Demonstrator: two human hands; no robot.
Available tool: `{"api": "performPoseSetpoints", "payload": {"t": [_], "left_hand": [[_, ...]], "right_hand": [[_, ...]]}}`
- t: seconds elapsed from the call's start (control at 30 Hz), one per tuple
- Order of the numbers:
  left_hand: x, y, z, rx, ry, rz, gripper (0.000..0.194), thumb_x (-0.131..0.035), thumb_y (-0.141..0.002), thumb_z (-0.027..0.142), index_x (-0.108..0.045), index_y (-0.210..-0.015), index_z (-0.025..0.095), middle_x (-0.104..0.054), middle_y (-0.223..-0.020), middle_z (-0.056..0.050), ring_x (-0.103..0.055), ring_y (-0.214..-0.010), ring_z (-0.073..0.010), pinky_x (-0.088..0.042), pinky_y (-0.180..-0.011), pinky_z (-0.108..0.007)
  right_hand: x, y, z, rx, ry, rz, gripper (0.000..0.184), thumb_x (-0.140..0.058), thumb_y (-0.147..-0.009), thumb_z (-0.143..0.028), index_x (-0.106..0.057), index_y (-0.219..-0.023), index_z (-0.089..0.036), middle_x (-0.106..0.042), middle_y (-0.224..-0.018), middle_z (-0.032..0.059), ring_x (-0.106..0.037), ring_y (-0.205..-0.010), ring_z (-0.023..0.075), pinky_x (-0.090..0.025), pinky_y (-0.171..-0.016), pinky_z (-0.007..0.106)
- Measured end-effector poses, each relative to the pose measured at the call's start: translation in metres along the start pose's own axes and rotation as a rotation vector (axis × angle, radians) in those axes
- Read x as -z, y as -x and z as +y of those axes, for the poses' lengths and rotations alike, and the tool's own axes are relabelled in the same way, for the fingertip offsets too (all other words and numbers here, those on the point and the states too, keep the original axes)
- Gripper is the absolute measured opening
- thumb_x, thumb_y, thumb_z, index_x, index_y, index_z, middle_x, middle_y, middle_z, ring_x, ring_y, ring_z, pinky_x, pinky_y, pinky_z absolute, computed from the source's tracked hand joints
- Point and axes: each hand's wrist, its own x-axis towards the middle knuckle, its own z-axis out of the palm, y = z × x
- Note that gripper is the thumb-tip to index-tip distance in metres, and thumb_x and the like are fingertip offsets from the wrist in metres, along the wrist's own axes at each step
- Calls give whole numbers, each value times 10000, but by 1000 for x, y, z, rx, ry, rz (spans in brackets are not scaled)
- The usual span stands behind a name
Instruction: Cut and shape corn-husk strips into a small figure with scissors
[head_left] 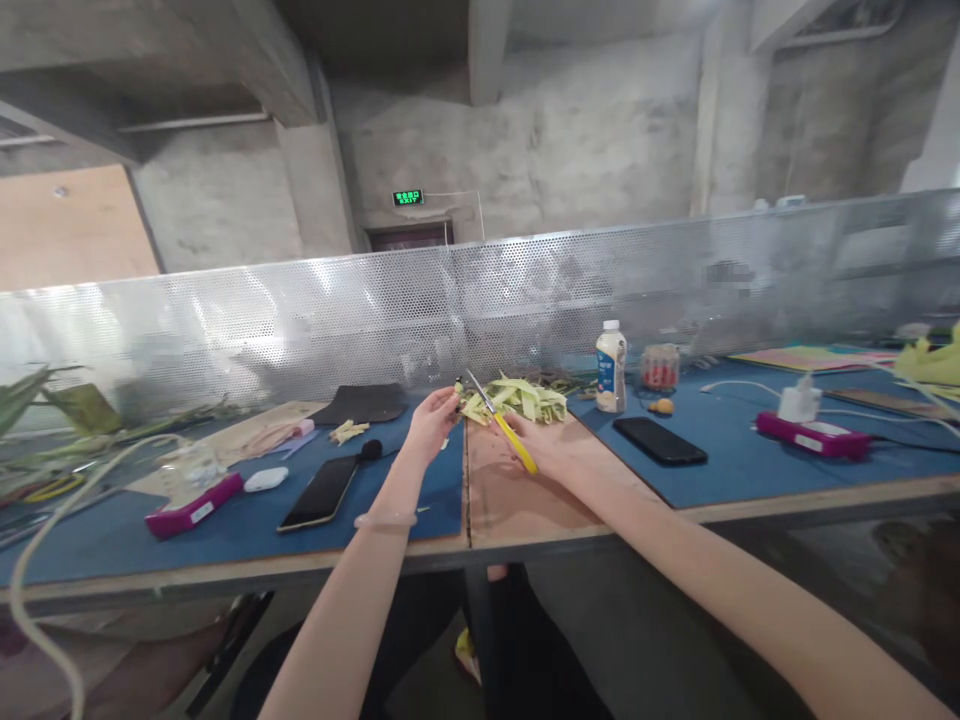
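My left hand (pixel 435 418) is closed, its fingertips pinching a small pale green piece (pixel 459 386) with a dark tip, too small to name. In my right hand (pixel 538 440) is a pair of scissors (pixel 517 443) with yellow handles, its metal blades pointing up and left towards the left fingertips. Whether the blades are parted is hard to see. Just behind both hands lies a heap of pale green strips (pixel 536 398) that look like husk, on a brown board (pixel 517 500).
A phone (pixel 319 492) and a magenta power strip (pixel 195 505) lie left on the blue table. To the right are a white-capped bottle (pixel 610 368), a jar (pixel 660 367), another phone (pixel 660 441) and a second power strip (pixel 812 436). A perforated metal screen (pixel 337 310) stands behind.
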Motion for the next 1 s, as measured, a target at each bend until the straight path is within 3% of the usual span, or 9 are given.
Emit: {"api": "performPoseSetpoints", "payload": {"t": [0.2,0.43,0.6,0.77,0.87,1.0], "left_hand": [[-3,2,3,20,19,-2,213,-600,-821,207,-606,-1016,123,-656,-914,-44,-605,-686,-110,-496,-591,-251],[-2,3,3,25,54,1,413,-743,-681,191,-633,-1078,179,-684,-815,-16,-608,-655,-84,-426,-552,-183],[-3,3,5,35,61,11,279,-611,-815,231,-600,-1078,139,-661,-929,-44,-606,-682,-106,-485,-589,-242],[-5,3,9,45,75,40,302,-509,-874,365,-594,-1053,136,-643,-973,-62,-617,-738,-130,-520,-645,-297],[-5,4,9,38,76,57,226,-591,-829,252,-610,-1025,142,-663,-918,-46,-630,-728,-126,-521,-654,-281],[-3,4,9,37,77,65,262,-675,-740,145,-643,-999,168,-688,-817,-29,-646,-701,-121,-517,-658,-248]], "right_hand": [[1,6,-18,-12,35,-11,333,-523,-788,-381,-570,-1058,-190,-620,-977,59,-562,-882,190,-447,-803,327],[1,15,-46,-67,135,-20,241,-542,-746,-346,-587,-895,-163,-615,-861,52,-553,-782,193,-424,-727,332],[-1,14,-49,-71,145,-44,200,-522,-744,-329,-566,-833,-155,-602,-807,40,-538,-729,173,-409,-662,298],[-1,14,-46,-70,138,-44,182,-516,-736,-314,-550,-822,-157,-581,-765,22,-516,-684,155,-401,-621,275],[-1,15,-47,-70,133,-43,181,-511,-747,-334,-536,-795,-161,-568,-749,19,-509,-663,150,-400,-609,276],[-2,15,-49,-65,123,-50,205,-508,-759,-357,-541,-819,-164,-574,-783,29,-519,-678,154,-405,-611,279]]}}
